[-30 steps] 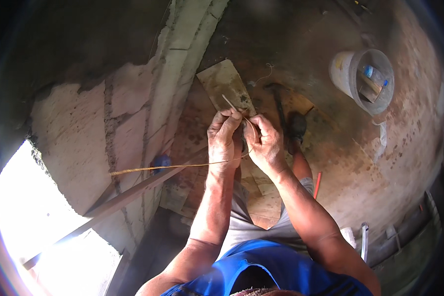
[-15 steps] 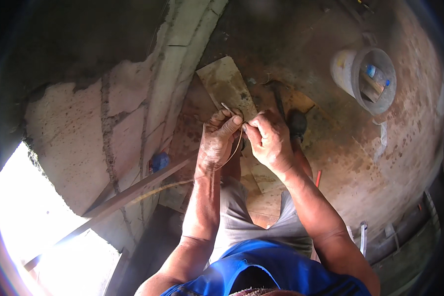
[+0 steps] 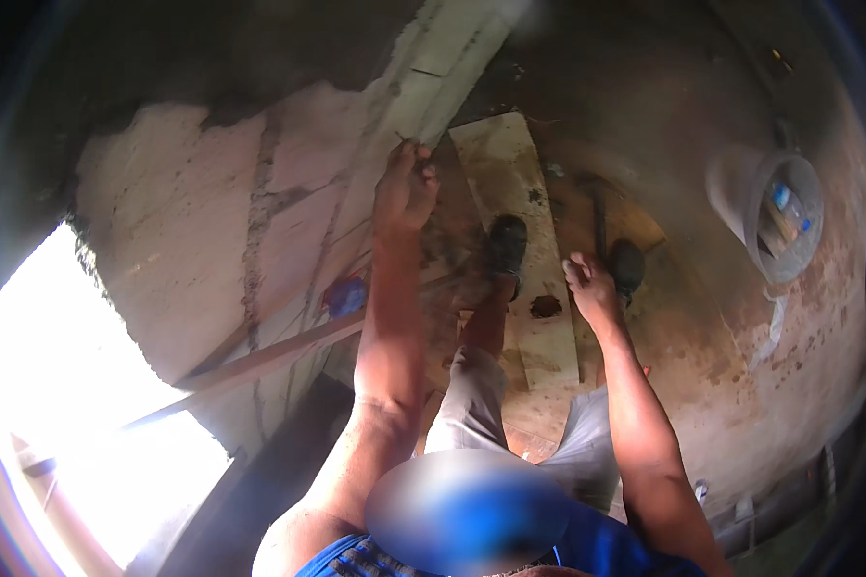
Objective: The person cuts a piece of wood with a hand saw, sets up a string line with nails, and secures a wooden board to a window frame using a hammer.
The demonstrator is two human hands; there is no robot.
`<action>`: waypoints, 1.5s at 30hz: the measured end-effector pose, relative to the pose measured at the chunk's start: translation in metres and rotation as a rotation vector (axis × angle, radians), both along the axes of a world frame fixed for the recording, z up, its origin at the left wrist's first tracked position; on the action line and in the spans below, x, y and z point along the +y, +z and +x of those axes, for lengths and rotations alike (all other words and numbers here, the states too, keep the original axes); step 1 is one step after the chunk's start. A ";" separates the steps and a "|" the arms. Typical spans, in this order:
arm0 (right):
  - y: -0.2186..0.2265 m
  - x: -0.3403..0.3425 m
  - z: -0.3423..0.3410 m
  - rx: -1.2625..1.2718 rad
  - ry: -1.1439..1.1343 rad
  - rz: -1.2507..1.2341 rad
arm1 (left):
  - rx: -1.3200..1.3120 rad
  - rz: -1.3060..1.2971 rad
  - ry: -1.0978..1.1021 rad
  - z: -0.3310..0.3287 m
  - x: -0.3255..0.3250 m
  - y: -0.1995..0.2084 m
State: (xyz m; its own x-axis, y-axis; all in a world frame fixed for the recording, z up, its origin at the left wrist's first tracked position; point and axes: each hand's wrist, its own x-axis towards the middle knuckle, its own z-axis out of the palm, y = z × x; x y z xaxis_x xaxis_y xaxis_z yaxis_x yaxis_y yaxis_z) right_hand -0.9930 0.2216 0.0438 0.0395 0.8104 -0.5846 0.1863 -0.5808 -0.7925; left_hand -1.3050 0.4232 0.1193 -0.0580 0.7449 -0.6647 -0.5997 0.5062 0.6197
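My left hand is raised in front of the wall, over the edge of a pale concrete strip. Its fingers are closed, and the tip of a thin, stick-like piece pokes out above them; its kind is too small and blurred to tell. Well apart from it, my right hand hangs over the floor beside my shoe. Its fingers are loosely bent with gaps between them, and nothing shows in them. Below and between the hands lies a long stained board with a dark hole near its lower end.
At the right stands a whitish bucket with a bottle inside. A long wooden bar slants across the left, near a blue object. Bright light fills an opening at the lower left. My other shoe is on the board.
My hands, together on a thin pale cord before, have separated. The left went up and left, the right moved right and lower. The view shifted, and a foot now shows on the board.
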 end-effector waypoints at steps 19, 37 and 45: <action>-0.020 -0.069 0.102 -0.036 0.068 -0.194 | 0.031 -0.027 0.237 -0.017 0.060 -0.004; 0.023 -0.047 0.150 -0.086 0.040 -0.390 | -0.100 -0.060 0.326 -0.039 0.069 -0.027; -0.043 -0.025 0.142 -0.012 -0.141 -0.547 | -0.165 0.066 0.141 -0.040 0.062 -0.038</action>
